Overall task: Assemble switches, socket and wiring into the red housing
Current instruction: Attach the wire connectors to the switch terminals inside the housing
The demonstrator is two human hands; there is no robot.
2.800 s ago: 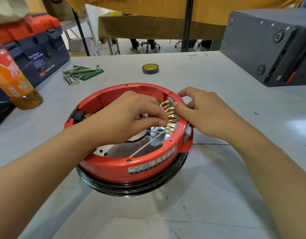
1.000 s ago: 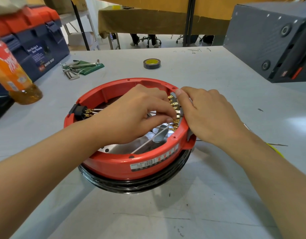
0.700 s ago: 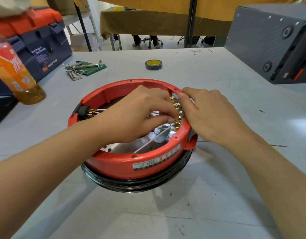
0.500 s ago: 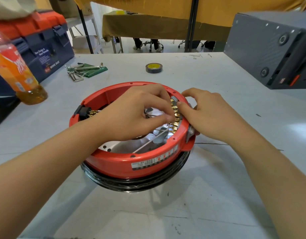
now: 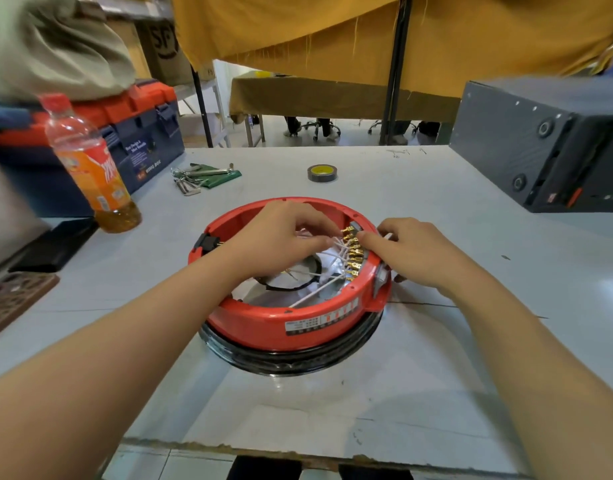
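**Wiring goes into the red housing on a workshop bench**

A grey workbench (image 5: 436, 393) in a workshop hung with mustard-yellow cloth carries the round red housing (image 5: 263, 327), which sits near the middle of the bench on a black ring base (image 5: 291, 362). Far left of the housing stand a blue and orange toolbox (image 5: 139, 133) and, nearer, a bottle of orange drink (image 5: 90, 171). Behind the housing to the left lie hex keys (image 5: 191, 181) on a green pouch; straight behind it rests a roll of tape (image 5: 321, 173); well to its right stands a dark grey box (image 5: 540, 143).

The person's left hand (image 5: 277, 237) reaches inside the housing, fingers curled, thumb and forefinger pinching the white wires (image 5: 338, 244) close to the row of brass terminals (image 5: 353, 252) on the inner right wall. The right hand (image 5: 416, 252) lies over the housing's right rim, its fingers curled against the part that carries the terminals and its thumb against the outer wall; a thin white piece shows by its knuckles, though whether it is held cannot be told. A black socket (image 5: 204, 242) sits in the left wall.

The step in hand appears to be fitting wire ends to the terminals. The next move likely calls for steadying the terminal block from outside while pushing one connector squarely home, without disturbing its neighbours.
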